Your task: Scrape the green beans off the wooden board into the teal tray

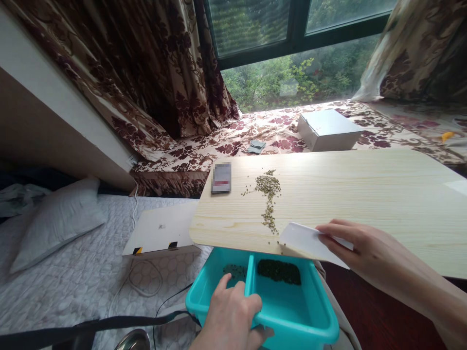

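A loose trail of small olive-brown beans (268, 187) runs over the pale wooden tabletop (346, 189) toward its near edge. My right hand (359, 243) grips a thin white plastic sheet (301, 238), its far end resting on the table just right of the trail. Below the edge is a turquoise two-compartment bin (328, 311). A heap of dark green grains (279, 272) lies in its right compartment; a thin scatter of dark bits (235, 271) lies in the left. My left hand (233, 311) is closed over the bin's near rim by the divider, index finger reaching over the left compartment.
A small blurred packet (221, 178) lies at the table's left end. Behind it, a silvery box (330, 129) and a grey-green cloth (256, 147) sit on the flowered window ledge. A white box (160, 228) and cables lie on the bed; a black strap (109, 323) crosses in front.
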The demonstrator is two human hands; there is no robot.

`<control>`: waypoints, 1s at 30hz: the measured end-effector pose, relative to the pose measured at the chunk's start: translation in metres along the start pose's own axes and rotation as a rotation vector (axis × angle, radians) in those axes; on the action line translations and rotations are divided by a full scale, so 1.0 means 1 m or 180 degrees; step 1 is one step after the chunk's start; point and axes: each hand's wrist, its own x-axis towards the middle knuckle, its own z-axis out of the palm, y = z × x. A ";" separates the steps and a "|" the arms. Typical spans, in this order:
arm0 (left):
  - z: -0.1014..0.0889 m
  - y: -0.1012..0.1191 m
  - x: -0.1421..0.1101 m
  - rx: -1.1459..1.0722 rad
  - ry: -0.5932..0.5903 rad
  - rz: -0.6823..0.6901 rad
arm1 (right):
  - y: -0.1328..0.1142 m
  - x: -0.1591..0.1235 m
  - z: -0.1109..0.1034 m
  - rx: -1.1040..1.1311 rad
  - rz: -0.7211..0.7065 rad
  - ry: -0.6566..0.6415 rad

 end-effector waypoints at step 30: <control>0.005 -0.008 0.000 0.0026 0.0128 0.0023 | -0.002 0.018 0.005 -0.0133 0.0082 0.0109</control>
